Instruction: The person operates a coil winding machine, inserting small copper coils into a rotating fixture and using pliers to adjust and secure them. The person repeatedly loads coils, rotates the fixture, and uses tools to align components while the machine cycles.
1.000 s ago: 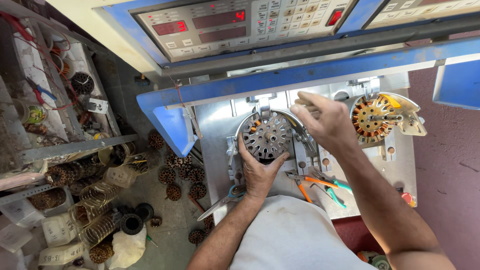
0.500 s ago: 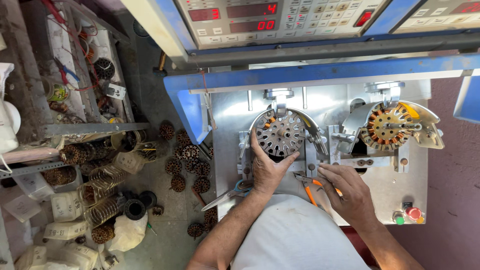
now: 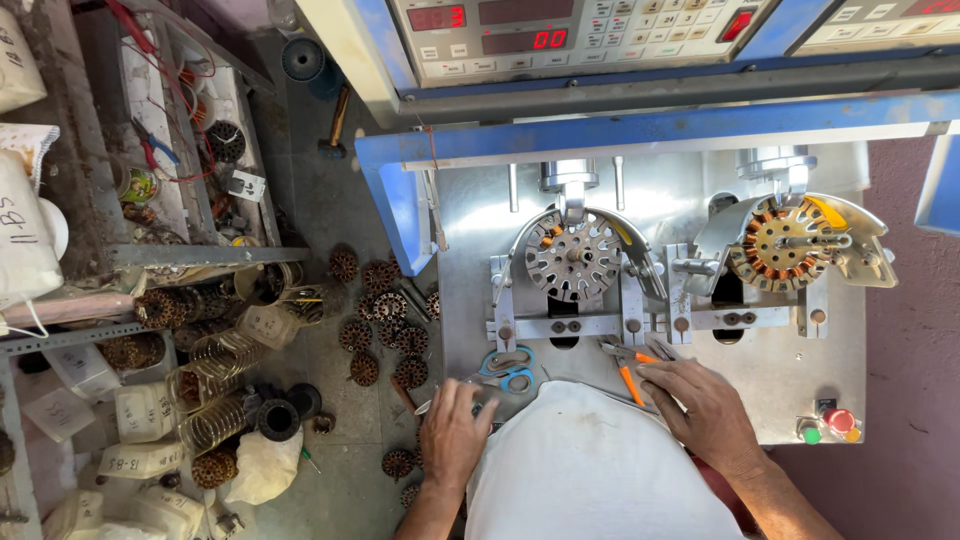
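Your right hand (image 3: 700, 410) lies flat on the near edge of the metal plate (image 3: 760, 380), fingers loosely spread over the orange-handled pliers (image 3: 628, 372), touching, not gripping them. Your left hand (image 3: 452, 432) sits at the near left corner, fingers curled by the blue-handled scissors (image 3: 508, 368); looks like it rests on a thin tool, can't tell which. Bare stator (image 3: 572, 257) is seated in the left fixture, copper-wound stator (image 3: 782, 243) in the right one. Looks like a between-cycles step: tool pickup. Next you'd need to close firmly on the pliers' handles.
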